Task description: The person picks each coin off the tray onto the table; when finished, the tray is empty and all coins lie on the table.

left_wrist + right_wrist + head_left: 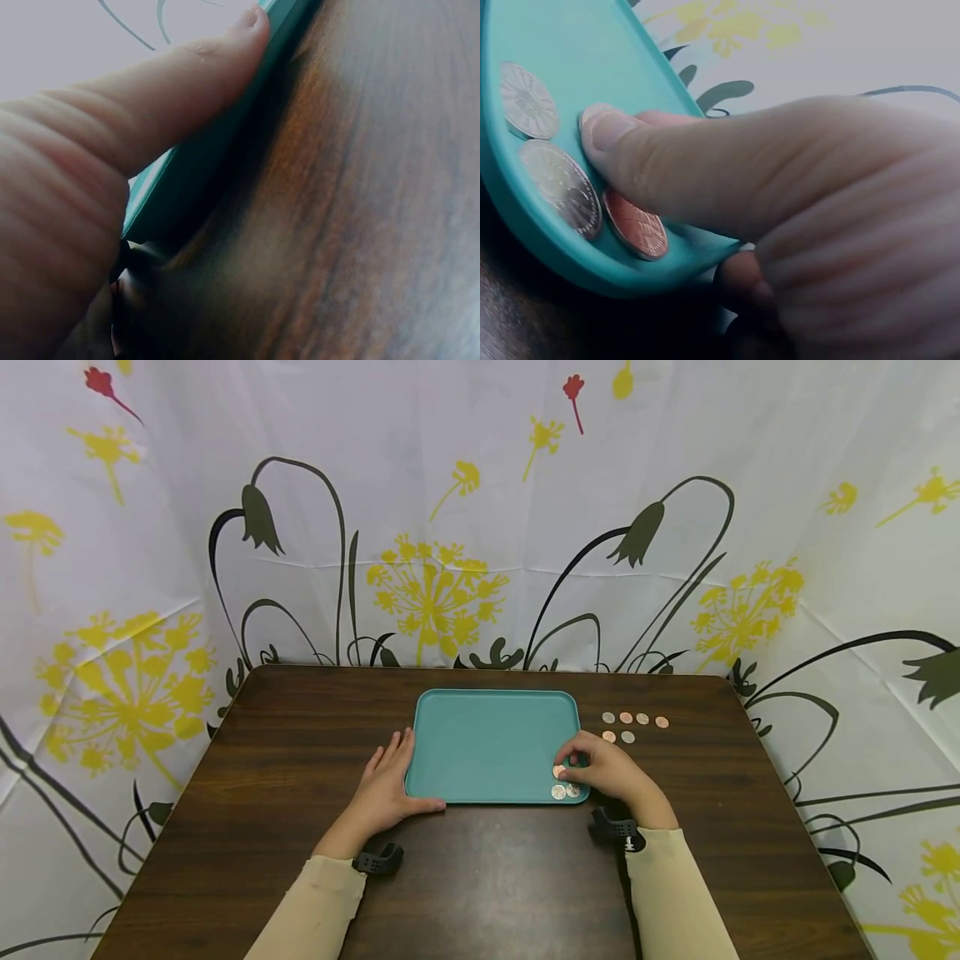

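Observation:
A teal tray lies on the table. My left hand rests at its left end, fingers straight along the side and thumb on the front rim; the left wrist view shows that thumb against the rim. Over the tray's front right corner, my right hand pinches a coin between thumb and fingers, just above or on the tray floor. In the right wrist view the thumb covers most of this coin. Near it lie two silvery coins and a copper coin.
Right of the tray, several silver and copper coins lie in two rows on the dark wooden table. A white curtain with printed flowers hangs behind the table's far edge. Each wrist wears a black band.

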